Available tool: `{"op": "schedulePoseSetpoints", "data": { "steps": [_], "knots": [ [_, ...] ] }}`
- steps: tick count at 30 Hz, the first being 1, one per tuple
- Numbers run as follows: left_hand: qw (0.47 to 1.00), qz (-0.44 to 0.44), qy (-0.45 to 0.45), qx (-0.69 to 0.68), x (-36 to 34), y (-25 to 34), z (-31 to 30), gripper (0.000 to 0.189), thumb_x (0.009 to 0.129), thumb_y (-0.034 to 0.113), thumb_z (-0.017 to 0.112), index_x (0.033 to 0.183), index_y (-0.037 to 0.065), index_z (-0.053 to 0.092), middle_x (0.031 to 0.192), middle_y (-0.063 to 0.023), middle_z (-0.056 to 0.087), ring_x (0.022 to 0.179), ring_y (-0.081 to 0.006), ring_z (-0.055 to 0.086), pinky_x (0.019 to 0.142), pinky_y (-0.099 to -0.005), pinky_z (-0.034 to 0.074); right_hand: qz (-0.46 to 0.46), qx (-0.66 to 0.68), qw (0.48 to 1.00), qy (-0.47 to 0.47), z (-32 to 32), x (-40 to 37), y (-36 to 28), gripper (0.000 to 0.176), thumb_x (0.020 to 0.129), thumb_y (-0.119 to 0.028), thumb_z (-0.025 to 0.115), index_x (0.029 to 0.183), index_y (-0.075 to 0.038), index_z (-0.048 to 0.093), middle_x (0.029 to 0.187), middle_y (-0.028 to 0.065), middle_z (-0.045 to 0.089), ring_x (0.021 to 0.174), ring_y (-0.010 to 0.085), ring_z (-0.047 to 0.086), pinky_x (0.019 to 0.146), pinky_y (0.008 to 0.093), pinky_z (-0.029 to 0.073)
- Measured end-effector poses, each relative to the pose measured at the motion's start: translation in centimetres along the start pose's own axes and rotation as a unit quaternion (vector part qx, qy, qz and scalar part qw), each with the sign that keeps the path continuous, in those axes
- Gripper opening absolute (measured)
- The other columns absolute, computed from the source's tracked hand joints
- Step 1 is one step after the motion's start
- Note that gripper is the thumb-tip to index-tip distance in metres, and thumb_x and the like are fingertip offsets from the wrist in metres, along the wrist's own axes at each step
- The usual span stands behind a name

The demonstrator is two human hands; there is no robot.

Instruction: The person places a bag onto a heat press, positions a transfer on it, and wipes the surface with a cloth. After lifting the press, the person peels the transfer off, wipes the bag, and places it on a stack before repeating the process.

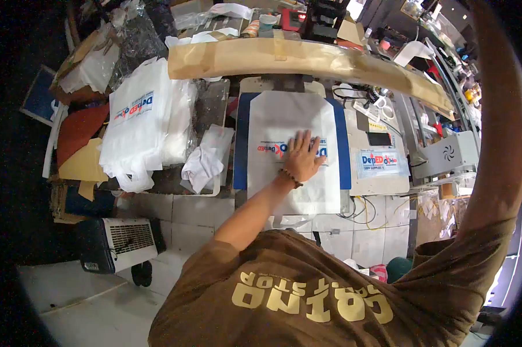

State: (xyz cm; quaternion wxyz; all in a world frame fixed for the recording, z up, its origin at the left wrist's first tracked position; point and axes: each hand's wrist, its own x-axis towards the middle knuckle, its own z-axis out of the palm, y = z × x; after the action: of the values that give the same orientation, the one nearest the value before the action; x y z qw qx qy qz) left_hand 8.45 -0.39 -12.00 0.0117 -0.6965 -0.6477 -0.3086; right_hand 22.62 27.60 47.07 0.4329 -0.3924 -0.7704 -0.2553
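My left hand [301,155] lies flat, fingers spread, on a white bag [293,118] spread over a blue pad [241,144] on the press bed. The palm covers part of the red and blue printed logo [271,149] on the bag. A beaded bracelet sits on that wrist. My right arm [498,133] reaches up along the right edge, and its hand is out of the frame.
A stack of printed white bags [137,124] lies to the left, with a crumpled white cloth [203,165] beside it. A brown taped press plate [307,58] hangs above the bed. A printed sample [379,162] and a grey fan box [449,153] sit at the right. A white heater [119,243] stands on the floor.
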Motion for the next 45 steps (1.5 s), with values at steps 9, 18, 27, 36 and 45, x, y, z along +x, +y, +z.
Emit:
{"op": "schedulePoseSetpoints", "data": {
  "steps": [9, 18, 27, 36, 45],
  "knots": [
    [0.998, 0.021, 0.058, -0.032, -2.7, -8.1, -3.6, 0.055, 0.092, 0.027, 0.067, 0.139, 0.002, 0.052, 0.146, -0.0227, 0.046, 0.138, -0.0461, 0.040, 0.108, -0.0635, 0.035, 0.050, -0.023, 0.997, -0.058, 0.3, -4.4, 5.5, 0.056, 0.103, -0.054, 0.047, 0.110, -0.004, 0.070, 0.101, 0.0175, 0.069, 0.087, 0.0290, 0.066, 0.078, 0.0417, 0.051],
    [0.940, -0.181, -0.208, 0.199, -13.7, -29.2, -11.7, 0.030, 0.082, 0.014, 0.070, 0.112, 0.013, 0.074, 0.106, -0.0204, 0.070, 0.100, -0.0415, 0.066, 0.086, -0.0511, 0.055, 0.065, -0.061, 0.992, -0.094, -1.1, -4.6, 5.1, 0.057, 0.103, -0.053, 0.048, 0.102, -0.002, 0.074, 0.090, 0.0157, 0.072, 0.075, 0.0245, 0.070, 0.068, 0.0378, 0.054],
    [0.967, -0.199, 0.108, -0.115, -8.1, -19.1, -28.5, 0.022, 0.084, 0.005, 0.068, 0.106, -0.001, 0.069, 0.099, -0.0169, 0.069, 0.095, -0.0303, 0.067, 0.087, -0.0379, 0.052, 0.056, 0.500, 0.713, -0.489, -10.2, -29.7, -19.5, 0.061, 0.106, -0.050, 0.045, 0.116, 0.004, 0.072, 0.089, 0.0148, 0.074, 0.081, 0.0215, 0.073, 0.070, 0.0344, 0.060],
    [0.982, -0.103, 0.015, -0.158, -8.8, -3.8, -20.3, 0.055, 0.081, 0.015, 0.084, 0.128, -0.001, 0.060, 0.139, -0.0208, 0.054, 0.127, -0.0327, 0.055, 0.107, -0.0422, 0.044, 0.587, 0.693, 0.301, -0.292, 3.7, -55.0, -33.4, 0.063, 0.100, -0.054, 0.059, 0.136, -0.003, 0.057, 0.115, 0.0113, 0.070, 0.103, 0.0211, 0.070, 0.082, 0.0342, 0.057],
    [0.975, -0.030, -0.057, -0.213, -5.0, -1.0, -13.3, 0.045, 0.079, -0.004, 0.067, 0.123, 0.003, 0.068, 0.130, -0.0206, 0.064, 0.124, -0.0418, 0.059, 0.107, -0.0444, 0.047, 0.574, 0.761, -0.001, -0.302, 4.9, -56.6, -23.4, 0.070, 0.097, -0.062, 0.058, 0.142, -0.008, 0.055, 0.123, 0.0107, 0.069, 0.114, 0.0251, 0.066, 0.096, 0.0414, 0.051]
  ]
}}
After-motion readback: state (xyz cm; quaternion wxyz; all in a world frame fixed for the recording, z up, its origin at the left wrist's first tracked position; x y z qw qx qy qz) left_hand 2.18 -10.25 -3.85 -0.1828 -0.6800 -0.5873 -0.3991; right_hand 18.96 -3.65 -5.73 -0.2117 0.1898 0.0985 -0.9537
